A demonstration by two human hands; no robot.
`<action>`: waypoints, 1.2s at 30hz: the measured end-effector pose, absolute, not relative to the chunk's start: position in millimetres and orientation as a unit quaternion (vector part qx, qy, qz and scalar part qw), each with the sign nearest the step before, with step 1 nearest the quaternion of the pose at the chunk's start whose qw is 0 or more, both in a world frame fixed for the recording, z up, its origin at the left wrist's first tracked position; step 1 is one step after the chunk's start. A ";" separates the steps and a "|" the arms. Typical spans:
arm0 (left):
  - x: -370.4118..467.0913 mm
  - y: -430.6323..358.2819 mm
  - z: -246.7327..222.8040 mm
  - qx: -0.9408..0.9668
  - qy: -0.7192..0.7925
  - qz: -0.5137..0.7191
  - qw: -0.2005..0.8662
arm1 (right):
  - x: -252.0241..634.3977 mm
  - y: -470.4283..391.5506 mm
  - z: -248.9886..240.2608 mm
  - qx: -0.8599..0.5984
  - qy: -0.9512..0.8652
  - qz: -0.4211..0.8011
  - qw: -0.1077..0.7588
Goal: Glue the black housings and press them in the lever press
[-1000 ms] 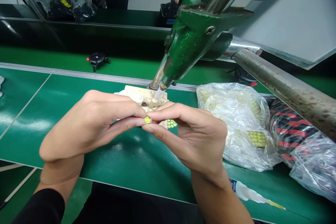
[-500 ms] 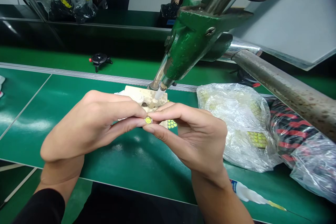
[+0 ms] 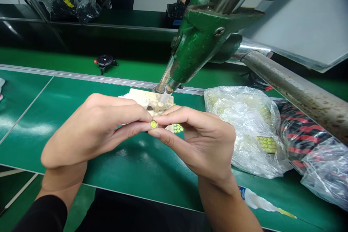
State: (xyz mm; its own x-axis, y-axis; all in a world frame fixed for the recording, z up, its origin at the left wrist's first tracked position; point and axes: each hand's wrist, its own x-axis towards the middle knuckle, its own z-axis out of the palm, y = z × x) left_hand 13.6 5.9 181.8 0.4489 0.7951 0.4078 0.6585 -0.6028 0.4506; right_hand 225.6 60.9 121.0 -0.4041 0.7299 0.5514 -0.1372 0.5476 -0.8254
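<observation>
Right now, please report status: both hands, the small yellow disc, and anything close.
Left hand and right hand: fingertips pinch small yellow disc together. Disc above green table. Green press and white fixture block just behind.

Left hand (image 3: 89, 130) and right hand (image 3: 201, 141) meeting fingertip to fingertip, pinching small round yellow-green disc (image 3: 153, 124) above glossy green table (image 3: 130, 166). Just behind: cream fixture block (image 3: 148, 100) under green cast-iron press head (image 3: 201, 40). Crinkled clear plastic bag (image 3: 244, 127) at right.

press lever (image 3: 296, 90) cut off at right edge, yellow disc (image 3: 153, 124) partly hidden betw. fingertips, glue tube (image 3: 261, 203) part-hidden by wrist
</observation>
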 end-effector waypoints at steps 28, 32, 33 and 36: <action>11.8 5.4 181.5 0.845 0.421 0.308 0.116 | 223.4 60.4 121.2 -0.203 -0.724 0.419 0.509; 11.4 5.8 180.5 0.843 0.427 0.305 0.119 | 223.3 59.9 121.2 -0.211 -0.724 0.418 0.507; 11.3 5.9 180.4 0.843 0.428 0.304 0.121 | 223.1 59.8 121.4 -0.211 -0.724 0.419 0.507; 11.3 6.1 180.6 0.844 0.424 0.305 0.120 | 222.6 59.8 122.0 -0.205 -0.723 0.421 0.508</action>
State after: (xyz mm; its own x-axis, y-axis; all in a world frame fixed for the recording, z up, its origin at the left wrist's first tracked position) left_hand 11.3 6.1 180.6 0.4547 0.7890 0.4132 0.6429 -0.6118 0.4609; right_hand 222.6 59.8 122.0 -0.4000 0.7238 0.5623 -0.1310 0.5621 -0.8166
